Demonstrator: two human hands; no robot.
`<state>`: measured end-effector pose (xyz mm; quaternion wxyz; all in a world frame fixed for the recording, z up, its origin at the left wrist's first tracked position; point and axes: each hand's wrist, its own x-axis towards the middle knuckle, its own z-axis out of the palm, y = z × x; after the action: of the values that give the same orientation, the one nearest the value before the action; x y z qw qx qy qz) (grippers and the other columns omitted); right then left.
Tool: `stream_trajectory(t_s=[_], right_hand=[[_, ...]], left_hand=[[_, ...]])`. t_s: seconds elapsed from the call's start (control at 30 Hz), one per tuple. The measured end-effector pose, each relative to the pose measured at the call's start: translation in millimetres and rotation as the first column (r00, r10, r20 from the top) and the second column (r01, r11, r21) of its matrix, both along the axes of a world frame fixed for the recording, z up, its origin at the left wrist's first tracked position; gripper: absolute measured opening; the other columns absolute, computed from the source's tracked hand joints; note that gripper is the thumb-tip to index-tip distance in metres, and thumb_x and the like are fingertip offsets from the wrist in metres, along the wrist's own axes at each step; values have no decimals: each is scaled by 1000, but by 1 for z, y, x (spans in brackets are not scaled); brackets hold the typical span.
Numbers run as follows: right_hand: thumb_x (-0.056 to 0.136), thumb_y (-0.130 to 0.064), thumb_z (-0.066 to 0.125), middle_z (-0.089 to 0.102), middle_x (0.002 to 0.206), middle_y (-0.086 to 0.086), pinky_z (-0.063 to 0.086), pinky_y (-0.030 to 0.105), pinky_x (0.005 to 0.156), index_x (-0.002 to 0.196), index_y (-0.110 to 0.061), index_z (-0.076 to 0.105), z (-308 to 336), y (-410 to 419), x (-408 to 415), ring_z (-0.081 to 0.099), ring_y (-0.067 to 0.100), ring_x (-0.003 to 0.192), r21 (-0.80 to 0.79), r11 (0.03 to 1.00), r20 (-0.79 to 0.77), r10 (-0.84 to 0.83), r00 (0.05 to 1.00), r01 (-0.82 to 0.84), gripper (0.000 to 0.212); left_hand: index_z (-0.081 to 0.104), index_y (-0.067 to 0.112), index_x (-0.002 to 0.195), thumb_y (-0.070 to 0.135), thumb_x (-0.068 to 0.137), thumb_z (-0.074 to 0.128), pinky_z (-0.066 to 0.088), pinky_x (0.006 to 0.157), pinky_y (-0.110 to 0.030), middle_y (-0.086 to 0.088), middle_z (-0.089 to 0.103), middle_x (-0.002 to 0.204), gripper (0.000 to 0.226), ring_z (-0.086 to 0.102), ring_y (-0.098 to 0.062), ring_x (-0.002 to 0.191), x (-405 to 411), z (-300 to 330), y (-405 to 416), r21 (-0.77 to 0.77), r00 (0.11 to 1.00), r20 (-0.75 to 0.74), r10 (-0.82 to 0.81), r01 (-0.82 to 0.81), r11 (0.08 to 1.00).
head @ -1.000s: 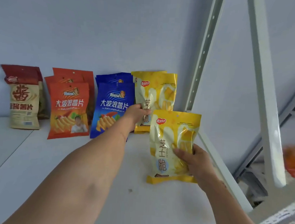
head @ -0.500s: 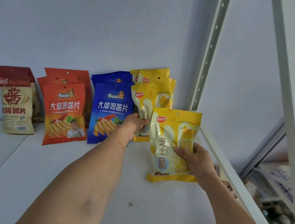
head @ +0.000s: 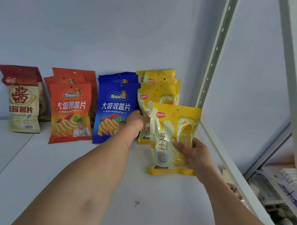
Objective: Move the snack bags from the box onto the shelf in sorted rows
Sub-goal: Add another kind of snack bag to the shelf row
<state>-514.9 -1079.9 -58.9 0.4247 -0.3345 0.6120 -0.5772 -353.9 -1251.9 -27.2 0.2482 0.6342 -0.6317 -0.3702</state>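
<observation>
**Snack bags: one yellow bag in hand, the rest standing along the back wall**

The yellow snack bag [head: 173, 139] nearest me is held upright by the person's right hand [head: 192, 153], thumb across its front and fingers wrapped behind its right edge; its bottom edge sits at or just above the white shelf [head: 73, 177], and I cannot tell which. The fingers behind the bag are hidden. This bag stands in front of the yellow row [head: 158, 94] and covers that row's lower right part.

The left hand [head: 135, 123] reaches further in, to the left edge of the front bag of the yellow row. Only its back shows from here, so I cannot tell whether the fingers pinch the bag or merely press it. The hand also hides the lower right corner of the blue row [head: 116, 109].

Along the wall, from right to left, stand the yellow row, the blue row, the orange row [head: 70, 112] and a brown and red row [head: 23, 105]. In each, only the front bag shows fully; those behind peek out at the top.

The shelf in front of the rows lies bare towards the near edge, with a small dark mark [head: 136, 203] on it. At the right the shelf ends at a white rim, beside a perforated upright [head: 215, 52]. Beyond it, the things lower down are blurred.
</observation>
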Motion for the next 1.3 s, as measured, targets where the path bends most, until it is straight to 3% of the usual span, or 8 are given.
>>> stream_trajectory(t_s=[0.13, 0.27, 0.57, 0.73, 0.9, 1.13, 1.23, 1.3], right_hand=[[75, -26, 87, 78, 87, 0, 57, 26, 55, 101, -14, 71, 2, -10, 10, 76, 17, 74, -11, 1000, -34, -20, 999, 20, 33], [75, -27, 87, 77, 89, 0, 59, 28, 58, 100, -16, 70, 1, -23, 19, 75, 18, 77, 1, 1000, -75, -14, 997, 14, 32], [76, -40, 85, 73, 86, -3, 61, 43, 75, 92, -22, 65, -9, -53, 31, 71, 20, 81, 47, 996, -264, -59, 963, 74, 31], [80, -47, 79, 68, 85, -4, 51, 33, 63, 94, -20, 59, -11, -66, 33, 66, 19, 80, 70, 987, -410, -102, 907, 143, 36], [82, -48, 76, 66, 85, -3, 41, 27, 54, 99, -16, 58, -16, -74, 37, 62, 16, 75, 70, 979, -454, -142, 879, 194, 40], [81, -55, 74, 62, 87, -7, 46, 32, 63, 108, -18, 53, -16, -83, 38, 63, 24, 85, 102, 967, -560, -139, 817, 235, 51], [80, -60, 72, 63, 123, 3, 49, 40, 83, 137, -18, 44, -8, -79, 41, 60, 31, 114, 119, 957, -616, -137, 776, 263, 76], [83, -62, 67, 45, 149, 8, 38, 46, 106, 152, -16, 30, 2, -74, 48, 41, 31, 137, 73, 948, -689, -177, 703, 310, 91]], left_hand=[[63, 14, 86, 35, 95, 60, 55, 90, -44, -7, 66, 92, 22, 63, -29, 91, 15, 20, 3, -91, 998, -53, 33, -38, 995], [71, 15, 107, 29, 97, 58, 57, 91, -45, -6, 71, 106, 21, 66, -27, 103, 37, 24, 2, -191, 980, -183, 81, -117, 975], [65, 15, 107, 26, 103, 50, 41, 65, -28, 7, 63, 93, 19, 55, -11, 79, 69, 14, 30, -605, 984, 138, 113, -6, 796], [66, 14, 94, 23, 98, 53, 52, 53, -36, 0, 67, 80, 16, 63, -20, 72, 78, -31, 55, -750, 924, 383, 3, 309, 585], [67, 13, 81, 21, 92, 54, 41, 50, -27, -1, 63, 66, 19, 59, -19, 58, 85, -57, 63, -802, 898, 439, -20, 402, 442], [63, 12, 73, 21, 91, 45, 27, 46, -26, -1, 60, 63, 27, 52, -21, 55, 107, -64, 66, -737, 840, 540, -45, 498, 457], [68, 12, 81, 25, 93, 43, 40, 41, -31, -3, 66, 71, 30, 58, -24, 59, 119, -63, 81, -643, 788, 614, -47, 533, 549], [71, 11, 92, 24, 96, 47, 47, 49, -36, -6, 70, 82, 27, 63, -28, 70, 130, -53, 96, -583, 760, 649, -45, 534, 612]])
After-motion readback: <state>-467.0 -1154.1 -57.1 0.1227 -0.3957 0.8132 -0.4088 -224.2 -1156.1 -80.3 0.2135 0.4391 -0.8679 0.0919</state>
